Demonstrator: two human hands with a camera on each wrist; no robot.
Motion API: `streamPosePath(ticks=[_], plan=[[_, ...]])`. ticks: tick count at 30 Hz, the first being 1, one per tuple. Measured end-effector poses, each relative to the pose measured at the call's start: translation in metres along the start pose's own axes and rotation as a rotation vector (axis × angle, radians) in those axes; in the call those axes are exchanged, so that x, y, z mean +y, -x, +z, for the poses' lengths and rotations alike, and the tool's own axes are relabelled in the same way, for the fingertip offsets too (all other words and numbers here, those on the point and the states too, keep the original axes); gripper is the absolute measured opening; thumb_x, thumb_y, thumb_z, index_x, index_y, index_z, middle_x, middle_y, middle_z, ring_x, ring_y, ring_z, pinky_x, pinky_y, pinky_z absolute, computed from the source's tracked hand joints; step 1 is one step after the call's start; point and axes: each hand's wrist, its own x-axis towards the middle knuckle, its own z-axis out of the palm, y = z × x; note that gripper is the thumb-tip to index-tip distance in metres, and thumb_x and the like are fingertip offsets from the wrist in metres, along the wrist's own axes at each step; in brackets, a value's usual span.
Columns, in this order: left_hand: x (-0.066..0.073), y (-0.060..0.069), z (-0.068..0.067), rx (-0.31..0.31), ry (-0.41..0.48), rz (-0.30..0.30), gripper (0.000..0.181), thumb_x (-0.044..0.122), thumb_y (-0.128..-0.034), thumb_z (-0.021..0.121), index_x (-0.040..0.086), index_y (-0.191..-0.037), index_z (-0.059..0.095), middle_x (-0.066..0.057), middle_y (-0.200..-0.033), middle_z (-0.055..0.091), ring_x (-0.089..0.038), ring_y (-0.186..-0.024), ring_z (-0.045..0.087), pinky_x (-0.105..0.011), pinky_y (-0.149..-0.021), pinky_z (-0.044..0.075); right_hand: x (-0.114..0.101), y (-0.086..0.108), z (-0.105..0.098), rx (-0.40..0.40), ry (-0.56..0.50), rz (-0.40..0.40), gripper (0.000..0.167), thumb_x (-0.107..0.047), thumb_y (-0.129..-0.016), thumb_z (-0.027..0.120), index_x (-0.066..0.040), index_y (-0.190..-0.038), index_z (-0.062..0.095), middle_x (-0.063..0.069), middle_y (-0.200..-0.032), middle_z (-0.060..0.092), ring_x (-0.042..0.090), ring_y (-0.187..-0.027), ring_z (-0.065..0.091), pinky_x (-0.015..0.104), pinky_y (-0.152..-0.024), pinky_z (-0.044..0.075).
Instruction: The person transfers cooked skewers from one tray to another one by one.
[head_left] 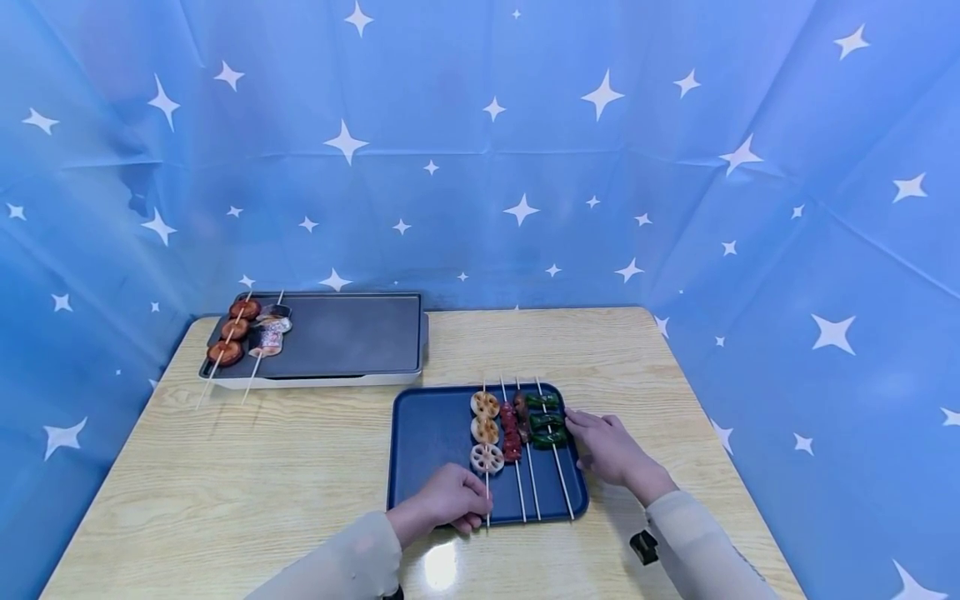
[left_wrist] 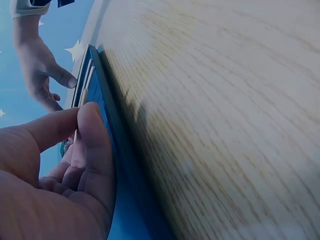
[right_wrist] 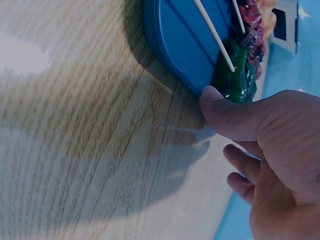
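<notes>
My left hand (head_left: 455, 498) pinches the lower stick of the lotus root skewer (head_left: 486, 431) between thumb and fingertips. In the left wrist view the stick's tip (left_wrist: 84, 96) pokes out above the pinch. Below that skewer is the dark blue tray (head_left: 427, 442), which also bears a dark red meat skewer (head_left: 511, 433), a brown skewer (head_left: 522, 417) and a green pepper skewer (head_left: 547, 421). Over at the tray's right edge, my right hand (head_left: 611, 450) touches the rim with its thumb (right_wrist: 215, 102), fairly straight; its other fingers are loosely bent, partly hidden.
At the back left stands a grey griddle (head_left: 352, 333) with a white base. On its left end lie a mushroom-like brown skewer (head_left: 235, 328) and a fish-like skewer (head_left: 268, 333), their sticks overhanging the front. A starry blue curtain (head_left: 480, 233) surrounds the wooden table (head_left: 262, 483).
</notes>
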Motion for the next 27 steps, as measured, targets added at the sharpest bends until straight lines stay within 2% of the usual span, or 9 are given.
streamPosePath(ticks=[5,9,18,22,27], plan=[[-0.001,-0.001,0.002,0.012,-0.033,-0.002,0.006,0.005,-0.0837,0.071,-0.001,-0.082,0.07,0.0,-0.054,0.058,-0.006,-0.045,0.054,-0.02,-0.042,0.051,0.0,0.0,0.0,0.004,-0.007,0.001,0.066,-0.012,-0.08,0.079,0.003,-0.138,0.051,0.018,-0.151,0.042,0.036,-0.137,0.043,0.056,-0.103,0.039],[-0.002,-0.001,0.003,0.039,-0.082,0.022,0.008,0.005,-0.0823,0.073,0.0,-0.076,0.069,0.001,-0.051,0.057,-0.006,-0.043,0.052,-0.021,-0.041,0.051,0.0,0.0,0.002,0.002,-0.004,-0.004,0.066,-0.012,-0.08,0.079,0.003,-0.138,0.05,0.018,-0.151,0.042,0.036,-0.137,0.043,0.056,-0.103,0.039],[0.002,0.0,0.001,0.101,-0.279,0.09,0.016,0.014,-0.08,0.077,0.008,-0.067,0.071,-0.004,-0.052,0.062,-0.008,-0.041,0.053,-0.027,-0.044,0.054,0.0,0.001,0.001,0.01,-0.002,-0.01,0.067,-0.013,-0.08,0.079,0.003,-0.138,0.051,0.018,-0.151,0.043,0.036,-0.137,0.044,0.055,-0.102,0.04],[0.001,0.0,0.0,0.107,-0.299,0.092,0.015,0.016,-0.0803,0.078,0.01,-0.068,0.071,-0.006,-0.054,0.065,-0.009,-0.042,0.054,-0.029,-0.044,0.055,0.0,0.0,0.001,0.006,0.003,-0.01,0.066,-0.013,-0.08,0.079,0.003,-0.138,0.051,0.018,-0.151,0.043,0.036,-0.137,0.044,0.055,-0.102,0.04],[0.001,0.002,-0.007,0.096,-0.268,0.113,0.013,0.019,-0.0833,0.076,0.009,-0.075,0.073,-0.008,-0.061,0.068,-0.01,-0.047,0.057,-0.028,-0.044,0.055,0.0,-0.001,0.002,0.008,0.014,-0.012,0.066,-0.013,-0.08,0.079,0.002,-0.138,0.051,0.018,-0.151,0.043,0.035,-0.137,0.044,0.054,-0.102,0.04]])
